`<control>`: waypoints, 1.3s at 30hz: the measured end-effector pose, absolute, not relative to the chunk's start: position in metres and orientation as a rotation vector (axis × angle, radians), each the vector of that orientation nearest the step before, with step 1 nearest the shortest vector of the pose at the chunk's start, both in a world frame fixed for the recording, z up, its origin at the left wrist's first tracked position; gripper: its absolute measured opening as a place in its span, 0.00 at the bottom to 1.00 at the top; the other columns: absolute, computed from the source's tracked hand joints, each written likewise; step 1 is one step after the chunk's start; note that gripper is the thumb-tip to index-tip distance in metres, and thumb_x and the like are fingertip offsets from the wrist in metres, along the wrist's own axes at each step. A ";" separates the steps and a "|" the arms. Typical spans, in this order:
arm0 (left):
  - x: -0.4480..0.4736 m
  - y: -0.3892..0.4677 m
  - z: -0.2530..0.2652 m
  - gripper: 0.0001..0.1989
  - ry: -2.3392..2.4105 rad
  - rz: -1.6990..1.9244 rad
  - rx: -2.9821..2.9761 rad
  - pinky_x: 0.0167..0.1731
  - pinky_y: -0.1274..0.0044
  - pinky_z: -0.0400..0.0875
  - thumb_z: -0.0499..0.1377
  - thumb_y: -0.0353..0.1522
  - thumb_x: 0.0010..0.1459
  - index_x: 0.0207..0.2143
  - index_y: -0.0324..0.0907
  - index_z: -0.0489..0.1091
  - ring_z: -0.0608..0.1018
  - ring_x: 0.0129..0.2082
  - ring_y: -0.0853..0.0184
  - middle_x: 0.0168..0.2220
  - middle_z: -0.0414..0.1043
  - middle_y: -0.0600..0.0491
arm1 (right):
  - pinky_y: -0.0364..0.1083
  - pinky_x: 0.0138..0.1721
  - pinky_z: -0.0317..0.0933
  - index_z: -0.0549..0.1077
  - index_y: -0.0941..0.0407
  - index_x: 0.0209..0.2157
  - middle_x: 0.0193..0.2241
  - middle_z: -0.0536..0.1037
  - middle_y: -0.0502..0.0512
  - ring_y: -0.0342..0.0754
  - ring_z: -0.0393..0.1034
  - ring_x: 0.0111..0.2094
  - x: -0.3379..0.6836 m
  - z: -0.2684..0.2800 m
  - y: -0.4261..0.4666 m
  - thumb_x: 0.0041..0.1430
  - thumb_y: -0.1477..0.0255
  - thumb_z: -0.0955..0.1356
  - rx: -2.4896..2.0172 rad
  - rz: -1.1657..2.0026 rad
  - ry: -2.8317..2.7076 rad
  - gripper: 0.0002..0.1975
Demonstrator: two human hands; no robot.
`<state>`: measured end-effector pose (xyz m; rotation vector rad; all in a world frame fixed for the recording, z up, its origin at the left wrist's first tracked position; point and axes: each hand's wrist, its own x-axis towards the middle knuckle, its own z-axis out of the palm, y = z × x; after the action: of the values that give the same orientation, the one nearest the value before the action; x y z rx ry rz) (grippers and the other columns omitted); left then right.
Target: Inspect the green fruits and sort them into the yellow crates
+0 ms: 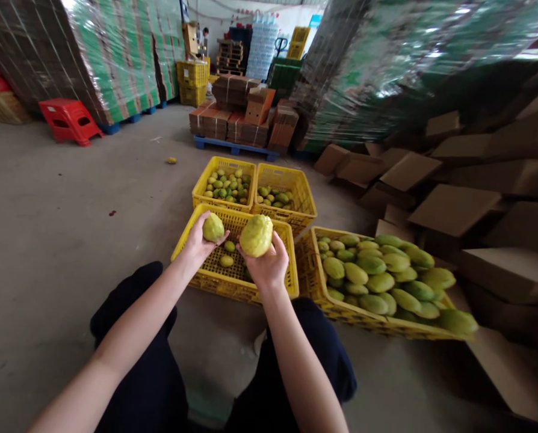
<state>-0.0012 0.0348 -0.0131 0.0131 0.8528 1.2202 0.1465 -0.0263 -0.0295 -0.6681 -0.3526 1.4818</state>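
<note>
My left hand (200, 236) is closed around a small yellow-green papaya (213, 228). A larger, lumpy papaya (256, 236) rests in my right hand (270, 263), its palm turned up and fingers curled round the fruit. Both hands are held side by side above the near yellow crate (233, 290), where a few small papayas (226, 261) lie on the slatted bottom. My right hand and forearm hide part of that crate. To the right, a long yellow crate (314, 282) is heaped with bigger green-yellow papayas (380, 282).
Behind the near crate stand two more yellow crates (224, 161) (312, 198) with small fruit. Flattened cartons (244, 123) lie on a blue pallet, and opened cardboard boxes (454, 210) pile up at right. A red stool (68, 117) and wrapped stacks (115, 54) stand at left.
</note>
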 end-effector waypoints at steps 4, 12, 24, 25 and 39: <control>-0.005 0.035 -0.013 0.14 0.790 1.154 0.033 0.30 0.74 0.78 0.59 0.41 0.63 0.43 0.40 0.72 0.78 0.26 0.66 0.27 0.76 0.49 | 0.63 0.50 0.70 0.76 0.52 0.41 0.37 0.82 0.54 0.56 0.78 0.41 0.151 -0.039 -0.022 0.59 0.56 0.67 -0.652 1.462 -0.382 0.16; -0.008 0.039 -0.019 0.15 0.776 1.163 -0.021 0.23 0.75 0.76 0.52 0.39 0.66 0.46 0.41 0.72 0.79 0.23 0.64 0.25 0.76 0.49 | 0.65 0.58 0.64 0.74 0.49 0.46 0.49 0.80 0.53 0.57 0.74 0.53 0.150 -0.055 -0.011 0.58 0.51 0.67 -0.715 1.282 -0.488 0.20; -0.004 0.027 -0.001 0.14 0.650 1.207 0.141 0.32 0.75 0.78 0.64 0.27 0.52 0.42 0.42 0.72 0.80 0.29 0.65 0.30 0.77 0.51 | 0.49 0.35 0.72 0.76 0.52 0.38 0.32 0.80 0.52 0.50 0.76 0.34 0.150 -0.027 -0.022 0.56 0.48 0.68 -0.704 1.360 -0.281 0.22; -0.005 0.027 -0.001 0.14 0.656 1.166 0.154 0.30 0.76 0.78 0.64 0.30 0.53 0.43 0.41 0.73 0.80 0.29 0.65 0.30 0.77 0.49 | 0.50 0.34 0.71 0.76 0.53 0.38 0.31 0.80 0.52 0.50 0.75 0.33 0.152 -0.027 -0.021 0.56 0.46 0.67 -0.691 1.400 -0.287 0.24; -0.005 0.031 -0.006 0.13 0.656 1.094 0.217 0.31 0.71 0.79 0.58 0.35 0.62 0.48 0.40 0.72 0.82 0.33 0.59 0.36 0.79 0.46 | 0.64 0.51 0.69 0.73 0.49 0.41 0.38 0.82 0.52 0.55 0.78 0.41 0.152 -0.046 -0.011 0.62 0.48 0.62 -0.736 1.459 -0.341 0.21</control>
<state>-0.0048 0.0310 -0.0057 0.2165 0.6555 1.0938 0.1525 -0.0111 -0.0463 -0.7363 -0.3410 1.4591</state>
